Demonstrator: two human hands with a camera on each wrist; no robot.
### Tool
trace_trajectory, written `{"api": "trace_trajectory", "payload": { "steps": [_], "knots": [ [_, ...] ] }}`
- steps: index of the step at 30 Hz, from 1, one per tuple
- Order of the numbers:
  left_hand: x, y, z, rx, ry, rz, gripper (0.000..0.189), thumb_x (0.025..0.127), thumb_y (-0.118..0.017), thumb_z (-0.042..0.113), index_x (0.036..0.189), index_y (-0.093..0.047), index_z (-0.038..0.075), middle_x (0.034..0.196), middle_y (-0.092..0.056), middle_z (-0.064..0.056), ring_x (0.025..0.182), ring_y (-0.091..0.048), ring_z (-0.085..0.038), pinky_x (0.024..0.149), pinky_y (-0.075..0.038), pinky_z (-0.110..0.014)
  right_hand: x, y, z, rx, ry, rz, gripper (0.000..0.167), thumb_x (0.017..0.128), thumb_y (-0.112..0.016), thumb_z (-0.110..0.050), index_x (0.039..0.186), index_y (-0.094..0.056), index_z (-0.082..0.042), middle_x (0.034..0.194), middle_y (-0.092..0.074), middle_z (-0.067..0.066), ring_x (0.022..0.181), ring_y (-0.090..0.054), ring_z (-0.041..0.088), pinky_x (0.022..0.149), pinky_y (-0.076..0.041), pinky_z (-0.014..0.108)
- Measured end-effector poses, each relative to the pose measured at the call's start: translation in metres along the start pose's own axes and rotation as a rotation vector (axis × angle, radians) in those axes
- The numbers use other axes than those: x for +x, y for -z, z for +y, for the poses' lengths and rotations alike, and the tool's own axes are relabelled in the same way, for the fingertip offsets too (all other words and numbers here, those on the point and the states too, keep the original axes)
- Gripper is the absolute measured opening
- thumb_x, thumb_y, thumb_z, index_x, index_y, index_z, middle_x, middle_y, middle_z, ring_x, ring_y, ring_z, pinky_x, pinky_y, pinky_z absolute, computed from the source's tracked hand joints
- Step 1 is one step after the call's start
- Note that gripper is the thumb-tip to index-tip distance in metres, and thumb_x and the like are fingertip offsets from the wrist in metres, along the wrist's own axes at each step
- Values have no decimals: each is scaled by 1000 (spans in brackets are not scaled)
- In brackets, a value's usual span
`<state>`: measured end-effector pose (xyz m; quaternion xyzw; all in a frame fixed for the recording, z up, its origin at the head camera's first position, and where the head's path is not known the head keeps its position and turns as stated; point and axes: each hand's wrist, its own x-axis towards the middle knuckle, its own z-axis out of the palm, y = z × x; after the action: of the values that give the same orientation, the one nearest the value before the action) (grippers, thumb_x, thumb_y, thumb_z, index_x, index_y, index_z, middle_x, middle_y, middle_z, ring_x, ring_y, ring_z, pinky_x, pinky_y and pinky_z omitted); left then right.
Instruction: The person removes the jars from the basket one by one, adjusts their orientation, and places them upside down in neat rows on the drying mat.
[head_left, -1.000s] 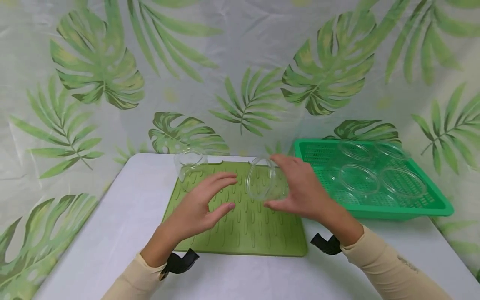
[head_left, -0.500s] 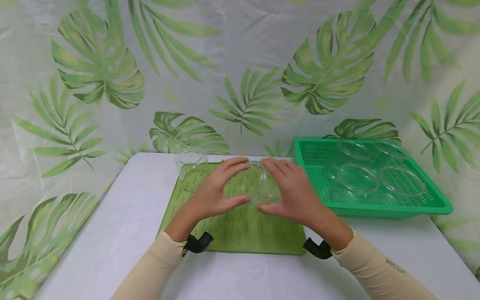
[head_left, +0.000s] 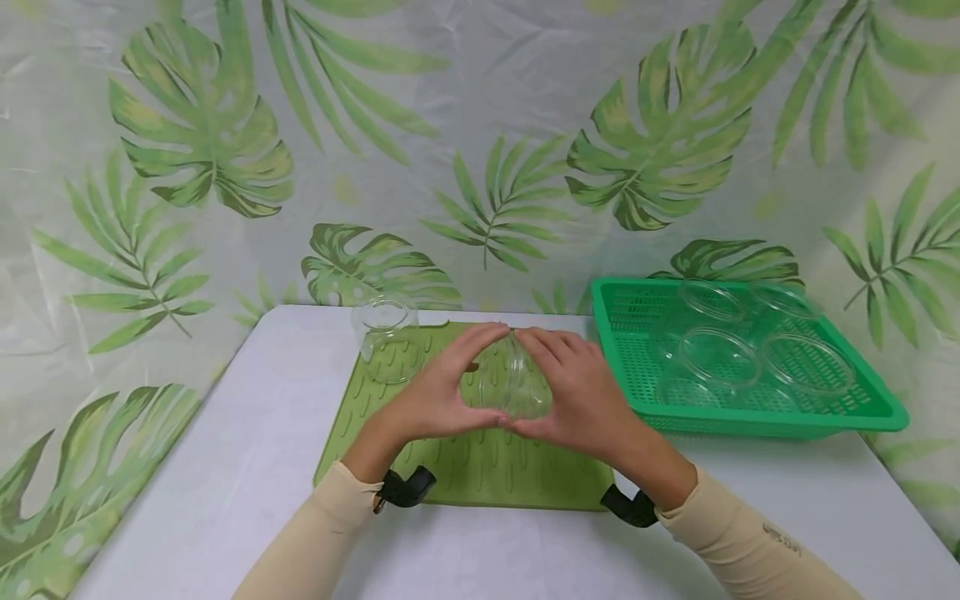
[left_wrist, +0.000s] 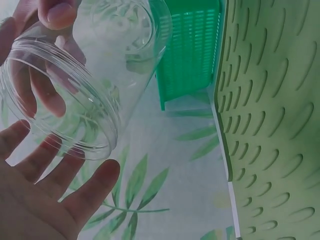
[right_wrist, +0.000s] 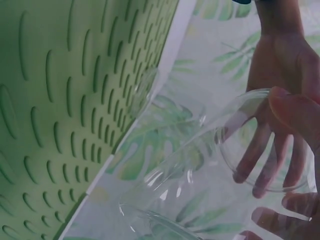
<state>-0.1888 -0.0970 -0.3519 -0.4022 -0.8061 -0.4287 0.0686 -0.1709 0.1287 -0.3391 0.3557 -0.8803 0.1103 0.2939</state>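
A clear cup point(head_left: 528, 392) lies on its side between both hands, above the green ridged mat point(head_left: 495, 475). My right hand point(head_left: 585, 396) grips its body, thumb near and fingers on the far side. My left hand point(head_left: 431, 392) curves around the cup's mouth from the left, its thumb tip meeting the right thumb in the head view. In the left wrist view, the left fingers point(left_wrist: 92, 192) reach the ringed rim of the cup point(left_wrist: 75, 110). Another clear cup point(head_left: 392, 346) stands mouth down on the mat's far left corner.
A green perforated basket point(head_left: 772, 425) sits on the right of the table, with several clear cups point(head_left: 716, 358) in it, mouths up. A white cloth point(head_left: 247, 417) covers the table. Behind hangs a leaf-patterned curtain point(head_left: 495, 100).
My left hand has moved right to the cup and closed around its mouth end. The right hand has shifted slightly left with the cup. The upturned cup and basket have stayed put.
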Motion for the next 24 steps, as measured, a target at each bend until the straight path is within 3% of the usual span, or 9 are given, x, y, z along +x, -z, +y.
{"api": "trace_trajectory", "payload": {
  "steps": [7, 16, 24],
  "knots": [
    [0, 0, 2, 22, -35, 17, 86, 79, -83, 22, 151, -37, 13, 154, -40, -11, 139, -44, -27, 94, -56, -41, -2, -3, -1, 8, 15, 33, 105, 59, -89, -57, 141, -50, -4, 133, -62, 12, 119, -57, 34, 90, -52, 54],
    [-2, 4, 5, 40, -25, 24, 82, 78, -83, 24, 148, -42, 15, 150, -44, -7, 136, -47, -22, 91, -56, -36, -5, -1, -2, 26, -12, -34, 111, 60, -89, -58, 147, -43, -8, 139, -57, 10, 125, -53, 33, 95, -49, 54],
    [-7, 7, 7, 65, -66, 31, 81, 77, -83, 24, 146, -43, 14, 149, -45, -8, 133, -49, -25, 90, -56, -38, -8, 2, 0, 75, -41, -93, 111, 62, -88, -58, 151, -39, -13, 142, -54, 7, 129, -50, 31, 96, -48, 57]
  ]
}}
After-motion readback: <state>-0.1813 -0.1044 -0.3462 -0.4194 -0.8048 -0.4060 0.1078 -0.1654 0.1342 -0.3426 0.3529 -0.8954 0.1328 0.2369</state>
